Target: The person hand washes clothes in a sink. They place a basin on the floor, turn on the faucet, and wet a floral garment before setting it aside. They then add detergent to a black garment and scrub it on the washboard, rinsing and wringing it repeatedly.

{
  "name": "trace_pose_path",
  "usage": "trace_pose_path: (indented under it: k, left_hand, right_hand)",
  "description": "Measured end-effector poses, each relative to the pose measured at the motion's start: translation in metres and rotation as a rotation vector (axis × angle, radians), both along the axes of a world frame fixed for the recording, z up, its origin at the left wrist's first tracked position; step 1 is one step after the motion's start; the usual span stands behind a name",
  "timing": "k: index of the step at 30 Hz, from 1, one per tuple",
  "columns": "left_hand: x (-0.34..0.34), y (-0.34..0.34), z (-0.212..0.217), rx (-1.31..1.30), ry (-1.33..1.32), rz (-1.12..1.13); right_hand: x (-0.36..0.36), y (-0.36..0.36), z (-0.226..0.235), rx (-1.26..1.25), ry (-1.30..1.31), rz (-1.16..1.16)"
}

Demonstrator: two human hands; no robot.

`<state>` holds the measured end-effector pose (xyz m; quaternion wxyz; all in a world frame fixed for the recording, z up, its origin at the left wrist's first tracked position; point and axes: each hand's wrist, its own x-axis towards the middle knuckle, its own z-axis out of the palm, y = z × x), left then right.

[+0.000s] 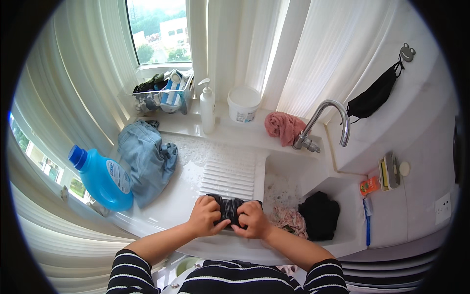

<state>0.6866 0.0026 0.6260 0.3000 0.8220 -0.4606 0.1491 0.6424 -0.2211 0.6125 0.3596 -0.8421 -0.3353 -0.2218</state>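
Both my hands grip a wet black cloth (229, 208) at the near end of the white ribbed washboard (228, 177), which is part of the sink counter. My left hand (205, 216) is closed on the cloth's left end. Closed around its right end is my right hand (253, 220), close to the basin edge. In the sink basin (284, 179), to the right, a black garment (319, 215) and a pink patterned cloth (291, 220) lie in a heap with suds beside them.
Left of the washboard lie blue denim (147, 159) and a blue detergent bottle (106, 181). Behind stand a clear bin (164, 95), a pump bottle (207, 110), a white bucket (244, 104) and a pink towel (284, 126). A curved faucet (338, 110) overhangs the basin; a blue brush (367, 223) hangs right.
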Motion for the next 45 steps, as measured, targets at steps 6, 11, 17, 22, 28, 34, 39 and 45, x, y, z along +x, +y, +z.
trace_pose_path:
  k: [6, 11, 17, 22, 28, 34, 39, 45]
  left_hand:
    - [0.070, -0.041, -0.029, -0.034, 0.293, 0.452]
    - [0.081, -0.033, -0.029, 0.033, 0.084, 0.455]
    - [-0.014, 0.003, -0.009, -0.040, -0.009, -0.091]
    - [0.076, -0.038, -0.036, -0.011, 0.262, 0.481]
    - [0.029, -0.025, -0.005, 0.233, 0.202, 0.422]
    - [-0.002, -0.013, -0.021, -0.016, 0.022, -0.057]
    - [0.091, -0.049, -0.029, -0.051, -0.006, 0.449]
    - [0.023, -0.017, -0.009, -0.217, -0.057, -0.030]
  right_hand:
    - [0.081, 0.020, -0.029, 0.081, 0.110, -0.371]
    - [0.080, 0.023, -0.010, -0.236, 0.506, -0.640]
    - [-0.022, -0.002, -0.024, -0.132, 0.012, 0.081]
    - [0.083, 0.006, -0.031, -0.135, 0.456, -0.466]
    - [0.044, 0.003, -0.001, -0.254, 0.656, -0.272]
    - [-0.001, -0.004, -0.033, -0.124, -0.008, 0.056]
    - [0.091, 0.006, -0.024, -0.049, 0.310, -0.594]
    - [0.018, -0.006, -0.001, -0.045, 0.198, -0.033]
